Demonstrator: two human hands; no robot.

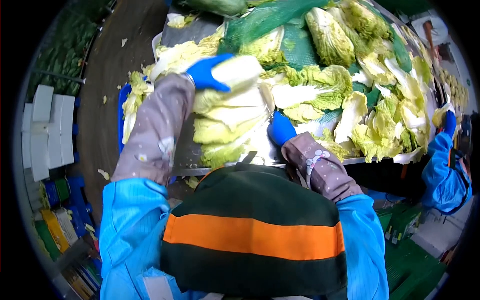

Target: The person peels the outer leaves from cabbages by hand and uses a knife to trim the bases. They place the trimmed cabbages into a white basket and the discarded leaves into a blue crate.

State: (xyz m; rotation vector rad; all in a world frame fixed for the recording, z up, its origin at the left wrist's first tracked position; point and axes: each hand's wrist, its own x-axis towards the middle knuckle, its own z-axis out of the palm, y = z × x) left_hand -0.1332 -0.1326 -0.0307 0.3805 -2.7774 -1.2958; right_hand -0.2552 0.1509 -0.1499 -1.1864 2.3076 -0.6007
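My left hand (207, 74), in a blue glove, grips the near end of a trimmed napa cabbage (239, 71), thumb and fingers spread around it. My right hand (281, 129), also gloved in blue, is closed around a knife (268, 98); the blade points away from me and the handle is hidden in the fist. Beneath and in front of the held cabbage lie more pale napa cabbages (225, 112). To the right of the blade spreads a loose cabbage leaf (305, 95) with a thick white rib.
Green netting (295, 42) lies among whole cabbages (330, 37) at the back of the metal table (187, 145). Loose leaves (382, 130) cover the right side. A blue crate (124, 117) stands at the left edge. A co-worker's gloved hand (449, 124) is at far right.
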